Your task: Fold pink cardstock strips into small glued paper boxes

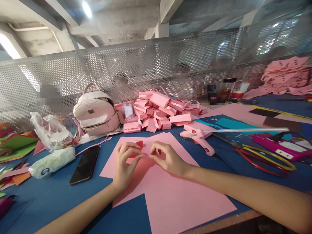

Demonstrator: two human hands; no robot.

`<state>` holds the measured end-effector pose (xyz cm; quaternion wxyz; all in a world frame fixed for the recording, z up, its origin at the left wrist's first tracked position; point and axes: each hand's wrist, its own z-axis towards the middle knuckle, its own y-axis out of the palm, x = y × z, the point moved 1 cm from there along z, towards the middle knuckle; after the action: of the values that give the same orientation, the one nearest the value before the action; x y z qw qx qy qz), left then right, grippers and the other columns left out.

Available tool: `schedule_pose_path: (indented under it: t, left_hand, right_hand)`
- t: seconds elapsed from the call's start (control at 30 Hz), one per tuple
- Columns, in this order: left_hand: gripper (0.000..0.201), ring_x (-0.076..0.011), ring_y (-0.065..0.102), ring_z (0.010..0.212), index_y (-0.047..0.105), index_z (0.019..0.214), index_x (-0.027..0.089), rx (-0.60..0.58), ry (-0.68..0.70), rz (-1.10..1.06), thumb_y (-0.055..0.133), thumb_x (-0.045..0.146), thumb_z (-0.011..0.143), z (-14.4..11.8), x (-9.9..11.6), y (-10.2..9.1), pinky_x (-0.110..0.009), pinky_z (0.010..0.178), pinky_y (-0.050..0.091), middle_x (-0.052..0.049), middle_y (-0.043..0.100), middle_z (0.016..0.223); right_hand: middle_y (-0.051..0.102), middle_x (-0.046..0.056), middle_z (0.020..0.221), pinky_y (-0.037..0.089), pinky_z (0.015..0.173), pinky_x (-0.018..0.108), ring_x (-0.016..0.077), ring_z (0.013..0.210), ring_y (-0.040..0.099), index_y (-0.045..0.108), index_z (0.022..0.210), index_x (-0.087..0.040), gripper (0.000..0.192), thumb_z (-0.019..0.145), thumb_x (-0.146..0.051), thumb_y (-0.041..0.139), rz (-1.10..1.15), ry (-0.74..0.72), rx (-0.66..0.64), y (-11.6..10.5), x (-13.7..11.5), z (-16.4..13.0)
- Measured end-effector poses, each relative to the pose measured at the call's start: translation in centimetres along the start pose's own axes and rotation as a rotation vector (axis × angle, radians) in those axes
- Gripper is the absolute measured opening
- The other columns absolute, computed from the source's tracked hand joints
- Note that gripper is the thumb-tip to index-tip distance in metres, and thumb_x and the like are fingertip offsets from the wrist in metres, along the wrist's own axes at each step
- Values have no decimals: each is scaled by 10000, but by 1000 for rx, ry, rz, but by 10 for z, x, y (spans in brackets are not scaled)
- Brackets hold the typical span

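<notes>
Above flat pink paper sheets (pixel 180 198), my left hand (pixel 126 164) pinches a small piece of darker pink paper (pixel 139 145), thumb against fingertips. Part of this piece is hidden behind the fingers. My right hand (pixel 169 159) is closed in a pinch at the piece's right end, its fingertips close to those of the left. Right of the hands lies a pink glue gun (pixel 201 139) with a long glue stick in its back. Behind the hands is a heap of folded pink paper pieces (pixel 158 112).
A black phone (pixel 85 164), a plastic packet (pixel 53 162) and a pale backpack (pixel 96 113) stand left. Scissors (pixel 264 159) with red and yellow handles and a purple power strip (pixel 280 148) lie right. A perforated metal screen (pixel 146 58) runs behind the blue table (pixel 44 201).
</notes>
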<state>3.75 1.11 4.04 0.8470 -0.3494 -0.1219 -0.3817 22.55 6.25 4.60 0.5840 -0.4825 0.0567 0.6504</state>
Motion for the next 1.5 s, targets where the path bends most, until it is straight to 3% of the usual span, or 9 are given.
schedule_pose_path:
  t: [0.13, 0.23, 0.43, 0.83, 1.2, 1.5]
  left_hand:
    - [112, -211, 607, 929, 671, 844, 251, -49, 157, 150, 601, 229, 929, 2, -1, -3, -429, 929, 337, -25, 694, 998]
    - [89, -205, 607, 918, 660, 843, 250, -62, 189, 177, 621, 231, 920, 3, -2, -4, -425, 930, 334, -18, 708, 996]
    - [65, -209, 608, 923, 674, 840, 258, -76, 170, 188, 661, 226, 895, 2, -5, -1, -426, 927, 328, -8, 717, 982]
    - [209, -195, 622, 887, 586, 711, 215, -95, 166, 122, 707, 278, 868, 1, -4, 0, -408, 914, 346, 2, 729, 937]
    - [189, -213, 616, 946, 547, 737, 206, -54, 55, 5, 640, 209, 902, -2, -3, 0, -399, 913, 344, -17, 673, 919]
    - [120, -206, 599, 947, 603, 818, 222, -22, 97, -46, 618, 137, 901, -4, -4, 0, -395, 924, 339, -10, 641, 906]
  right_hand:
    - [606, 10, 799, 438, 677, 280, 157, 744, 542, 569, 786, -205, 114, 865, -129, 600, -58, -44, 13, 0, 5, -3]
    - [603, 10, 814, 454, 710, 286, 162, 775, 557, 584, 809, -212, 98, 878, -152, 621, -73, -59, 15, 1, 9, -4]
    - [586, -2, 812, 451, 733, 280, 160, 796, 567, 578, 805, -216, 114, 877, -143, 626, -95, -66, 4, 1, 10, -4]
    - [603, -1, 777, 449, 705, 279, 160, 778, 558, 592, 789, -210, 122, 865, -138, 654, -153, -127, -16, 2, 11, -4]
    - [599, 2, 767, 429, 681, 281, 161, 749, 539, 595, 800, -208, 105, 884, -184, 653, -178, -166, 6, 5, 7, -4]
    - [587, -5, 788, 424, 696, 281, 160, 768, 543, 563, 806, -214, 124, 860, -127, 634, -174, -175, 18, 7, 6, -3]
